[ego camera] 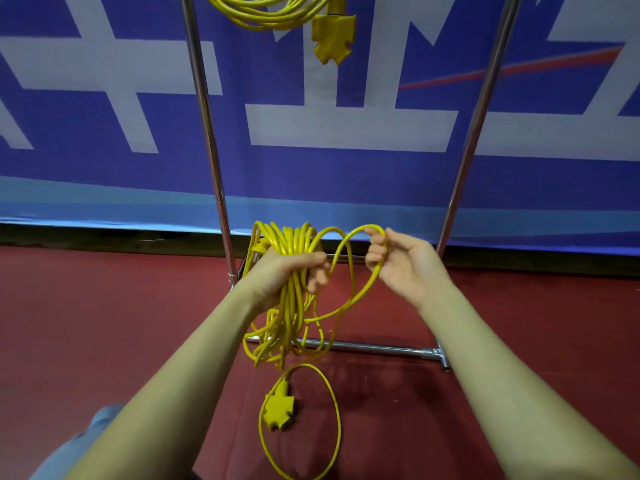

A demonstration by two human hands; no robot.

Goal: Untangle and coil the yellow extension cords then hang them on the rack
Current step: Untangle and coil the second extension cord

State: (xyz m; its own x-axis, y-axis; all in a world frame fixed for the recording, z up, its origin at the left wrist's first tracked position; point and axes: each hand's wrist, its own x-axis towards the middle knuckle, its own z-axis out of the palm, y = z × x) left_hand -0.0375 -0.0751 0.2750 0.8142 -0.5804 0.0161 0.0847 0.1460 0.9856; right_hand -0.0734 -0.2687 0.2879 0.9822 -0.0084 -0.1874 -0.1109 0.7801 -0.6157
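Mid-coil: left hand (294,271) grips the bundled cord (289,306), right hand (398,261) pinches the next loop (349,268) beside it. One coil (263,12) already hangs on the rack (204,109). Next, probably lay this loop into the left hand and gather the slack and socket end (278,408) off the floor (104,323).

A dark red floor (104,323) fills the lower half of the frame, meeting a blue and white banner (329,168) along its upper edge. The rack's chrome base bar (381,348) rests on it right of centre. At lower centre, a yellow socket block (278,408) and a loose cord loop (337,420) lie on it.
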